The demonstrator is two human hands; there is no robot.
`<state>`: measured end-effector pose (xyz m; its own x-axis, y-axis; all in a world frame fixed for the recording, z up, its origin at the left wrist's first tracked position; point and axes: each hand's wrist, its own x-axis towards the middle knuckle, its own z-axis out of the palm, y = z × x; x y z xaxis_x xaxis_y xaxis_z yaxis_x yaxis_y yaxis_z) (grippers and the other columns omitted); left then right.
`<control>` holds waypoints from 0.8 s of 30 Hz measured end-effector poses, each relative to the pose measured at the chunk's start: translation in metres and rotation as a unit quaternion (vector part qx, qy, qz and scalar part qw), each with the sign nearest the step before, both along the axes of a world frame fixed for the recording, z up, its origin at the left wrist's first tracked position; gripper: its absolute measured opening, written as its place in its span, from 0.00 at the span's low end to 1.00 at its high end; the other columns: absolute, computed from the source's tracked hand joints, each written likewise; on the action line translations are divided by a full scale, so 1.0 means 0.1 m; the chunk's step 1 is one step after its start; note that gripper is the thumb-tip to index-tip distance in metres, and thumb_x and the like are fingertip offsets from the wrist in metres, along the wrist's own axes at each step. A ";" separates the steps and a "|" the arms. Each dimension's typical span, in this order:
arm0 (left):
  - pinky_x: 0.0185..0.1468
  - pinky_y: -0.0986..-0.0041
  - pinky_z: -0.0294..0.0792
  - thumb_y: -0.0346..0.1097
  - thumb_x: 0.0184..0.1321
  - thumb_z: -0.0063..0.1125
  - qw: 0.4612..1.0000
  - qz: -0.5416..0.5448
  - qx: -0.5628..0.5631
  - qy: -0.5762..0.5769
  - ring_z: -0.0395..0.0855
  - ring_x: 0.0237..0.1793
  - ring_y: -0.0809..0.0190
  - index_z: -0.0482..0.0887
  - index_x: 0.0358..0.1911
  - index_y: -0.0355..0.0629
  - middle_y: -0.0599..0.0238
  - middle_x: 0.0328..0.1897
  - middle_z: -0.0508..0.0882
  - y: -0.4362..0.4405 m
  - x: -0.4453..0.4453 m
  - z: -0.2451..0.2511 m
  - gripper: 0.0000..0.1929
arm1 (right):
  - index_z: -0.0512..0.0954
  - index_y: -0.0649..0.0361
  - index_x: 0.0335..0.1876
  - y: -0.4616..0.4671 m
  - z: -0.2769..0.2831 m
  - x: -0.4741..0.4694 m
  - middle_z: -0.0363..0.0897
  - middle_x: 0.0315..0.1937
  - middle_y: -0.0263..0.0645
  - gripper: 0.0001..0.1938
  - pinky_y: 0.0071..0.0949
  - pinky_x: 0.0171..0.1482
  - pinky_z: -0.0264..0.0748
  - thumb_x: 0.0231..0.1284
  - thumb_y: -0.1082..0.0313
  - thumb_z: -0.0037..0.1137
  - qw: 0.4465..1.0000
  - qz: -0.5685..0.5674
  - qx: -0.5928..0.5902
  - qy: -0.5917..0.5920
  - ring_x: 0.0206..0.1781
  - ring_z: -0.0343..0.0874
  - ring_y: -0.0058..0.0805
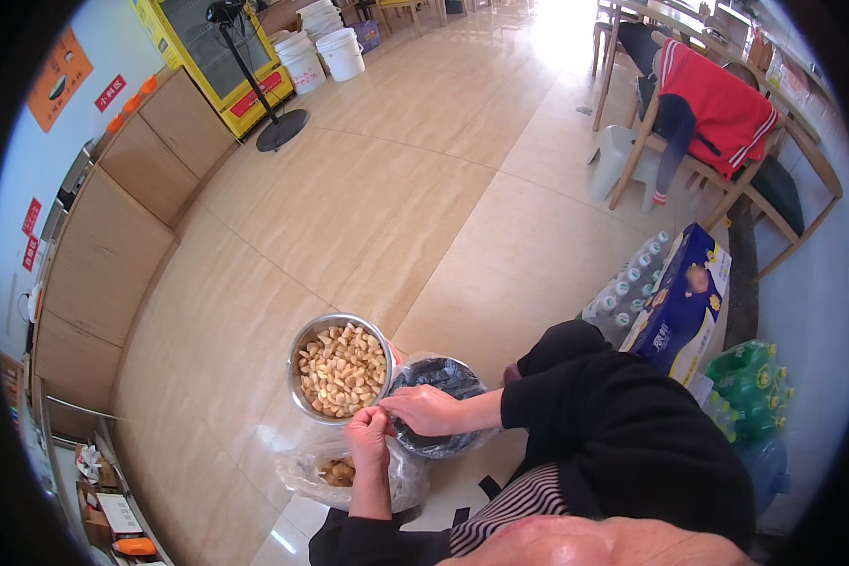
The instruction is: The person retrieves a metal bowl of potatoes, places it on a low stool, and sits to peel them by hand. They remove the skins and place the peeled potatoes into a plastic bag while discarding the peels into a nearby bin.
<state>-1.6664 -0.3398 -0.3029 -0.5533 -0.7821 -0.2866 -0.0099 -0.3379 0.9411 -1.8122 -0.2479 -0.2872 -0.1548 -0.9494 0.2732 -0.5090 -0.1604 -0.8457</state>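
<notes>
My left hand [368,435] and my right hand [424,410] meet at their fingertips. Both pinch at something small, mostly covered by the fingers; its kind is not clear. Below my right hand stands a round bin lined with a black plastic bag [442,371], a clear bag around its rim. Just beyond the fingers, a steel bowl [293,378] is heaped with pale garlic cloves [343,368]. Partly behind my left wrist, a clear plastic bag [301,470] lies open around brownish garlic bulbs [336,472].
To the right are shrink-wrapped bottles [622,290], a blue carton [676,304] and green bottles [746,378]. A red jacket [714,106] hangs over a wooden chair beyond them. Wooden cabinets [106,262] line the left. Farther off stand a fan [283,131] and white buckets [341,55].
</notes>
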 end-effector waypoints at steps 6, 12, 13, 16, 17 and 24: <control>0.24 0.81 0.64 0.29 0.61 0.55 0.992 -0.009 0.104 0.071 0.69 0.19 0.71 0.78 0.28 0.39 0.69 0.21 0.76 0.01 0.02 -0.02 0.05 | 0.79 0.62 0.47 0.01 0.02 0.01 0.80 0.35 0.46 0.12 0.37 0.42 0.78 0.60 0.71 0.51 0.999 -0.005 -0.039 -0.012 0.39 0.80 0.45; 0.24 0.81 0.63 0.31 0.61 0.55 0.964 -0.027 0.216 0.152 0.69 0.20 0.72 0.76 0.30 0.41 0.71 0.22 0.74 0.02 0.07 0.09 0.04 | 0.79 0.61 0.47 0.01 0.06 -0.03 0.80 0.35 0.45 0.11 0.34 0.41 0.78 0.59 0.72 0.52 0.995 0.024 -0.079 -0.058 0.38 0.81 0.43; 0.24 0.81 0.64 0.32 0.62 0.56 0.967 -0.015 0.211 0.140 0.69 0.20 0.72 0.77 0.31 0.41 0.71 0.22 0.74 0.02 0.07 0.12 0.05 | 0.79 0.61 0.46 0.00 0.06 -0.03 0.80 0.35 0.45 0.11 0.34 0.41 0.78 0.59 0.72 0.53 0.993 0.030 -0.090 -0.075 0.38 0.81 0.43; 0.25 0.81 0.65 0.36 0.63 0.59 0.978 0.017 0.177 0.106 0.70 0.20 0.71 0.79 0.34 0.41 0.70 0.24 0.77 0.06 0.03 0.17 0.07 | 0.78 0.61 0.46 -0.06 0.05 -0.05 0.81 0.35 0.46 0.10 0.34 0.42 0.78 0.59 0.71 0.54 0.991 0.018 -0.068 -0.116 0.38 0.81 0.44; 0.25 0.81 0.65 0.37 0.63 0.60 0.984 0.014 0.152 0.088 0.71 0.20 0.71 0.80 0.35 0.40 0.70 0.24 0.77 0.06 0.01 0.18 0.08 | 0.77 0.61 0.46 -0.08 0.05 -0.06 0.81 0.35 0.46 0.10 0.34 0.42 0.77 0.59 0.70 0.55 0.990 0.006 -0.048 -0.132 0.39 0.81 0.44; 0.28 0.82 0.66 0.37 0.58 0.66 0.998 0.010 0.054 -0.014 0.74 0.22 0.72 0.83 0.36 0.36 0.69 0.25 0.81 0.06 -0.01 0.17 0.11 | 0.78 0.62 0.41 -0.07 0.01 -0.09 0.82 0.34 0.44 0.10 0.32 0.41 0.78 0.55 0.68 0.60 0.991 -0.001 0.062 -0.119 0.37 0.82 0.39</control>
